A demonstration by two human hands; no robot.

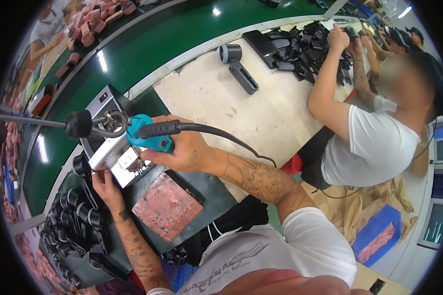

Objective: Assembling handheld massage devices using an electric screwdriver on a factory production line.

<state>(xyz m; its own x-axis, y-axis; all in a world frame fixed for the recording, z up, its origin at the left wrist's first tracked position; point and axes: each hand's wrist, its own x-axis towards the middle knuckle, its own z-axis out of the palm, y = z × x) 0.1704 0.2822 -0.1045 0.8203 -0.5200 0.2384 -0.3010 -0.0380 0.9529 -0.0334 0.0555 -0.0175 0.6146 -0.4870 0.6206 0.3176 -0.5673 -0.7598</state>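
My right hand (186, 147) is wrapped around a teal electric screwdriver (143, 127), with a thick black cable curving away to the right. Its tip is hidden beneath its body, above a silver metal box (115, 157), seemingly a screw feeder. Beside that box's lower left edge, my left hand (107, 191) has its fingers bent together; what they grip is hard to make out. Close to these fingers is a black handheld fan body (81, 166) with a round grey-rimmed head. Below the box lies a square block with a mottled pink top (167, 206).
Several black fan bodies (76, 211) are piled at left. Another fan body (243, 76) lies on the pale worktop (197, 98), near a heap of black parts (300, 46). A green conveyor (147, 49) runs behind. At right sits a co-worker (374, 137), above a blue bin (379, 231).
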